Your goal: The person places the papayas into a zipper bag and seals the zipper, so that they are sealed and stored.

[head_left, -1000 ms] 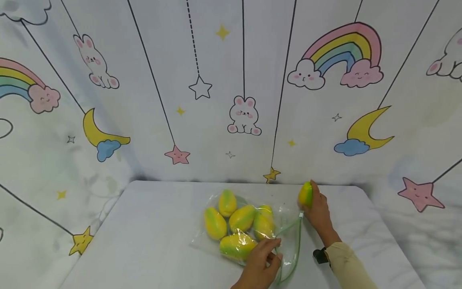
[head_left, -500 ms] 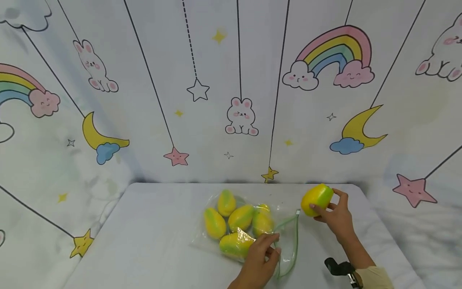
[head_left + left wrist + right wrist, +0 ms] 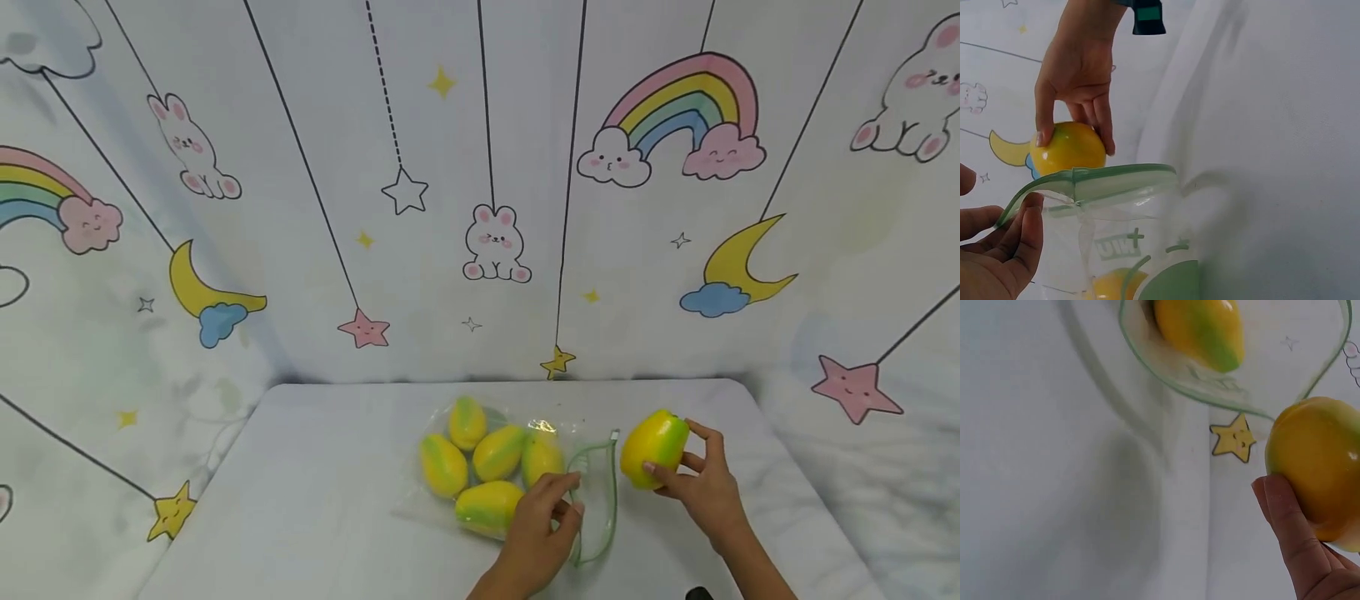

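Note:
A clear zip bag [image 3: 616, 500] with a green rim lies on its side on the white table, its mouth facing right and held apart. Inside it are several yellow-green papayas [image 3: 487, 508]. My left hand [image 3: 542, 529] pinches the bag's rim [image 3: 1119, 179] between thumb and fingers. To the right of the mouth, my right hand [image 3: 708, 492] holds another papaya [image 3: 651, 450] by its green end, fingers and thumb on opposite sides. In the right wrist view the held papaya [image 3: 1319, 469] overlaps the green rim.
The white table [image 3: 315, 500] extends left and right of the bag. Behind it stands a white backdrop [image 3: 420, 275] printed with rainbows, moons, stars and rabbits. A dark wrist mount [image 3: 699, 593] shows at the bottom edge near my right forearm.
My right hand has turned the papaya and brought it from the table's back edge toward the front, level with the bag's mouth. The left hand stays on the rim.

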Tool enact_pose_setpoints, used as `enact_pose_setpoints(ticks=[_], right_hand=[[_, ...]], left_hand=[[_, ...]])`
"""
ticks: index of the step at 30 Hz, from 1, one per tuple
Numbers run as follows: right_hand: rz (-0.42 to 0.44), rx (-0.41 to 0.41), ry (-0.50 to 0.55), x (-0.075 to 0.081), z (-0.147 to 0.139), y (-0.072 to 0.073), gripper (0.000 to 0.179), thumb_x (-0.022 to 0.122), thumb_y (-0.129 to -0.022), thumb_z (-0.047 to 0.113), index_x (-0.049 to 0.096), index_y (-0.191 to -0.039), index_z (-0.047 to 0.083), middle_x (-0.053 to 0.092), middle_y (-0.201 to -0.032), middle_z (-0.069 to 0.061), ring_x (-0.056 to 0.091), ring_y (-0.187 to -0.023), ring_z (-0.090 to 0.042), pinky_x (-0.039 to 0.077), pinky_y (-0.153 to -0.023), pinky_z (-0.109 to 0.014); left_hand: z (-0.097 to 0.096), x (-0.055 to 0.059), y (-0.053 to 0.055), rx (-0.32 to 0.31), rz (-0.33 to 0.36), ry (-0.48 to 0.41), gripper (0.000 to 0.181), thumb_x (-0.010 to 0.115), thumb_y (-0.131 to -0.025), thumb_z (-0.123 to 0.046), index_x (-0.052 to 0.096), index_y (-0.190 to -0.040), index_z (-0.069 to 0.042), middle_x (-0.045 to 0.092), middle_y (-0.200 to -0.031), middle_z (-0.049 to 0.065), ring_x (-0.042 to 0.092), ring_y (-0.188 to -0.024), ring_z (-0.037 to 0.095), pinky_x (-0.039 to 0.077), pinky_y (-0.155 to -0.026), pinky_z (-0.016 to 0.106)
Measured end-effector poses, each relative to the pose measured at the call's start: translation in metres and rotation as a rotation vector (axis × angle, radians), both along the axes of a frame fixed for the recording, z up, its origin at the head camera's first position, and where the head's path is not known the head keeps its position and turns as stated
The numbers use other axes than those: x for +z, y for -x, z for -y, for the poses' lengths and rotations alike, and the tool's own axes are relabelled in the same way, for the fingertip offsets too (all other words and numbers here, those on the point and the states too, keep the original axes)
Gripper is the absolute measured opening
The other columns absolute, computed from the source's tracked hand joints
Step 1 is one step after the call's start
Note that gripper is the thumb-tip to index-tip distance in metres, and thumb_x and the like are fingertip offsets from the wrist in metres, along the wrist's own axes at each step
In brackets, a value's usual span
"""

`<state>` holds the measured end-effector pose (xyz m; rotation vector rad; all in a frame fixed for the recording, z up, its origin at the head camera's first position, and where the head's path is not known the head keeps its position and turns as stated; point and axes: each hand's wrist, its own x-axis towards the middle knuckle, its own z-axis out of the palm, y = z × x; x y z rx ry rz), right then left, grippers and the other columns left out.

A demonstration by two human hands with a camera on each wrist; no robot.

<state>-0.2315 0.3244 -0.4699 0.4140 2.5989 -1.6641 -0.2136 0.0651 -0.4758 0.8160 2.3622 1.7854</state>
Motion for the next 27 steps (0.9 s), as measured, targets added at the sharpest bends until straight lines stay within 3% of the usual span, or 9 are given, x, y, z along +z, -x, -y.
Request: enact_pose_setpoints(ticks=[4,11,16,20,24,27], right_hand=[[-0.028,0.040,0.034,-0.005,0.018,-0.009,0.100,0.080,-0.082,0.028,0.010,-0.152,0.019,0.049,-0.136,-0.037,0.072,-0.084,-0.025,0.060,-0.074,-0.035],[-0.049,0.072,0.093,-0.016,0.045,-0.016,0.092,0.081,-0.082,0.022,0.017,-0.148,0.020,0.053,-0.131,-0.036,0.072,-0.084,-0.026,0.060,-0.069,-0.035],[-0.021,0.081,0.105,-0.022,0.055,-0.017,0.092,0.081,-0.081,0.025,0.018,-0.148,0.022,0.054,-0.131,-0.035,0.072,-0.087,-0.027,0.060,-0.070,-0.036],[-0.030,0.100,-0.020,-0.023,0.060,-0.018,0.094,0.081,-0.081,0.032,0.018,-0.149,0.023,0.052,-0.133,-0.035,0.072,-0.083,-0.025,0.060,-0.067,-0.034],[-0.092,0.127,-0.192,-0.023,0.072,-0.020,0.096,0.081,-0.080,0.036,0.019,-0.153,0.025,0.054,-0.131,-0.032,0.070,-0.076,-0.020,0.058,-0.064,-0.031],[-0.132,0.121,-0.218,-0.024,0.082,-0.022,0.097,0.080,-0.082,0.035,0.017,-0.155,0.028,0.059,-0.124,-0.026,0.068,-0.073,-0.014,0.056,-0.062,-0.028]], left_hand=[[0.001,0.004,0.000,0.011,-0.031,0.050,0.038,0.052,-0.102,-0.019,0.054,-0.138,-0.007,0.057,-0.125,0.005,0.057,-0.088,-0.004,0.053,-0.078,0.017],[0.003,0.006,-0.002,0.005,0.004,0.122,0.043,0.052,-0.102,-0.024,0.050,-0.142,-0.010,0.052,-0.131,0.002,0.055,-0.090,-0.005,0.052,-0.079,0.016],[0.003,0.006,-0.005,0.016,-0.087,0.176,0.045,0.053,-0.100,-0.018,0.047,-0.143,-0.008,0.051,-0.133,0.004,0.054,-0.092,-0.006,0.052,-0.080,0.015],[0.004,0.006,-0.008,0.023,-0.194,0.195,0.046,0.054,-0.098,-0.011,0.046,-0.143,-0.005,0.052,-0.133,0.006,0.054,-0.091,-0.005,0.052,-0.080,0.014],[0.008,0.007,-0.010,0.024,-0.248,0.199,0.047,0.054,-0.098,-0.012,0.045,-0.143,-0.002,0.052,-0.132,0.008,0.054,-0.090,-0.004,0.052,-0.079,0.014],[0.010,0.006,-0.011,0.026,-0.284,0.208,0.048,0.055,-0.098,-0.012,0.045,-0.143,-0.001,0.052,-0.132,0.008,0.054,-0.090,-0.003,0.051,-0.078,0.014]])
